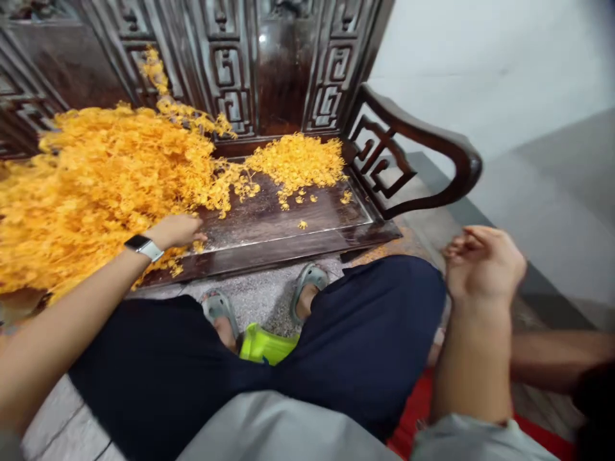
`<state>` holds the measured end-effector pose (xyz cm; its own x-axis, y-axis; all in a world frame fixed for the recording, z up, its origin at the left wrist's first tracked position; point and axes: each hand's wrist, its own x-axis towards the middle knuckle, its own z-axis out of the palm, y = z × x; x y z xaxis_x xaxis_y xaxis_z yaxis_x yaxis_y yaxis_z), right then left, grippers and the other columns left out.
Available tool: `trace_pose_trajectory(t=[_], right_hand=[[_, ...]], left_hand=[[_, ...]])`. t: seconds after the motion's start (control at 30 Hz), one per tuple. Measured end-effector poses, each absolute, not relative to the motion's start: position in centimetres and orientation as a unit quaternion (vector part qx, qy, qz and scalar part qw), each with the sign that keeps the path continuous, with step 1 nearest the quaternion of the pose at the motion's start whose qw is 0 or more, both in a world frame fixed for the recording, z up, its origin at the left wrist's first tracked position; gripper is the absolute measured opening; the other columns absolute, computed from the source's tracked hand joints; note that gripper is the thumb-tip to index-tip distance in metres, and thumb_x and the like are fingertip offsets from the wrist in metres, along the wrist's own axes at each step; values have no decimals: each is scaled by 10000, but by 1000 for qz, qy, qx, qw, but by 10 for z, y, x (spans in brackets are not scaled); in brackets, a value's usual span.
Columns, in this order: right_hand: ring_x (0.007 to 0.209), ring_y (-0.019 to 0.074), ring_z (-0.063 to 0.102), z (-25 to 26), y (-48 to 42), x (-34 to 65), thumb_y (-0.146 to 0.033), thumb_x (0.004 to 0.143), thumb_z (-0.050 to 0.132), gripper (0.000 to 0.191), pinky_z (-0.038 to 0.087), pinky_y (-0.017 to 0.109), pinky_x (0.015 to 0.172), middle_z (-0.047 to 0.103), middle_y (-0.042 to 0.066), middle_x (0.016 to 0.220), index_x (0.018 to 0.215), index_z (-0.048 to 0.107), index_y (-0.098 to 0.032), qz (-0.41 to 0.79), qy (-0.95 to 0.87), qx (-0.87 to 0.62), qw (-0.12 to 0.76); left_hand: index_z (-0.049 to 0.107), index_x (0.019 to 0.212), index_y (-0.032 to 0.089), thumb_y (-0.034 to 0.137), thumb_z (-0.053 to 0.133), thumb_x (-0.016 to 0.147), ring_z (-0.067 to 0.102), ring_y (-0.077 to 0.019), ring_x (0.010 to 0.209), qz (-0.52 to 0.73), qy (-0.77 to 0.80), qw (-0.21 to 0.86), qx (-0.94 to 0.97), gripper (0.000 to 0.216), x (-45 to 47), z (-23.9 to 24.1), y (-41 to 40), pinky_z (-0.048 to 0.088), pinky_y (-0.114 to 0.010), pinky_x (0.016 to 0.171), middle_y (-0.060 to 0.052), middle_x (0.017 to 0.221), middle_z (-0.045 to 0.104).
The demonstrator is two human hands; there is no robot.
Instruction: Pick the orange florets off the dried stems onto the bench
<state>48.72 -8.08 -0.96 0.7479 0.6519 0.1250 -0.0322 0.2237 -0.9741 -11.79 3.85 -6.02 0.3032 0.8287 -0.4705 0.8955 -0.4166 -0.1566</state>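
My left hand [184,232], with a watch [143,245] on its wrist, is at the front right side of a large heap of yellow flower sprays [115,173]. Its fingers are curled closed, and small yellow bits show right by the fingertips. What they hold, if anything, I cannot make out. Out to the right, past my knee, my right hand [483,262] is raised with its fingers folded in; its grip is hidden. A smaller pile of loose yellow blossoms [302,160] lies on the dark wooden bench [269,225], with a few single blossoms scattered before it.
The bench has a carved backrest [283,70] and a curved armrest [432,137] at its right end. A lime-green plastic container [266,346] is on the floor between my feet. Something red [418,410] is beneath me, and another person's arm [552,358] reaches in at right.
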Motion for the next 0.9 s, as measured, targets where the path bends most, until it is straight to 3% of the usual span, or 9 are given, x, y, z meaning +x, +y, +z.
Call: trace_pose_trajectory(t=[0.07,0.23,0.37,0.53,0.73,0.9], right_hand=[[507,128,485,9,-65,463,-245,564,768,74,344,254,466,546,-5,545,629,731,-241,264,-323,-528,740],[506,115,564,43,-33,390,-224,806,785,43,398,268,509,670,5,614,833,792,-191,330,-542,-395,664],[575,109,602,41,-36,351,-269,966,756,81,461,264,575,698,-5,706,938,779,-196,314,-687,-349,554],[681,138,630,27,-60,350,-289,1050,668,126,488,289,667,731,15,823,977,738,-214,258,-815,-350,384],[848,199,713,8,-74,372,-270,1115,519,201,499,320,800,763,65,952,1021,682,-200,242,-884,-360,175],[897,241,746,4,-73,385,-271,1112,508,184,478,338,777,778,93,1030,1002,638,-201,199,-883,-422,43]], left_hand=[[735,1008,154,647,560,985,755,-374,978,-276,546,88,786,524,-116,-68,46,502,-372,771,-240,1067,785],[675,926,201,493,709,864,737,-304,842,-278,531,127,790,300,-122,-79,54,424,-329,656,-154,948,790],[621,826,225,412,670,855,693,-246,770,-201,525,168,810,195,-124,-82,52,417,-311,689,-74,790,741],[649,794,215,456,634,862,658,-222,715,-133,513,184,828,251,-102,-71,64,425,-307,693,-73,782,747],[723,927,175,517,658,931,632,-195,687,-54,469,172,865,348,-8,-19,103,434,-302,695,-56,782,729],[707,1302,145,499,600,1040,696,-253,978,60,490,55,868,453,79,17,134,505,-366,912,-141,1128,771]])
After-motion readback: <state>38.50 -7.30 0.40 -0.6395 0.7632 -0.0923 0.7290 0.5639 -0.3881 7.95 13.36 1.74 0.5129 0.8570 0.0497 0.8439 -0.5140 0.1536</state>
